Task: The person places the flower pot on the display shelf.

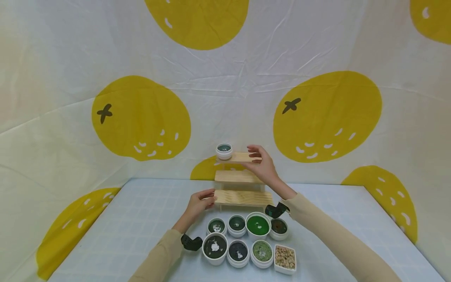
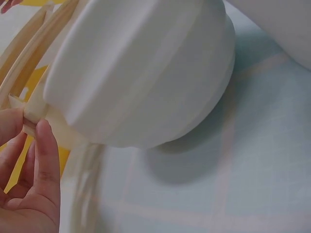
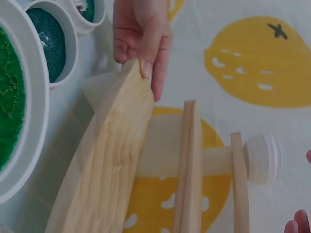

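Note:
A three-tier wooden display stand (image 1: 243,197) stands at the back of the table. With thumb and fingers my left hand (image 1: 199,205) pinches the left end of its lowest board (image 3: 112,155); the left wrist view shows this grip close up. My right hand (image 1: 262,164) is raised at the right end of the top board (image 1: 241,157), fingers parted from the thumb with nothing seen between them. Only fingertips (image 3: 298,226) of that hand appear in the right wrist view. On the top board's left end sits a small white pot (image 1: 224,152) with a dark-green filling.
Two rows of white pots stand before the stand, including a bright-green-filled pot (image 1: 258,226), a moss-green one (image 1: 262,253) and a square dish (image 1: 285,259) of tan pieces. A ribbed white pot (image 2: 146,73) fills much of the left wrist view. A lemon-printed curtain (image 1: 232,105) hangs behind.

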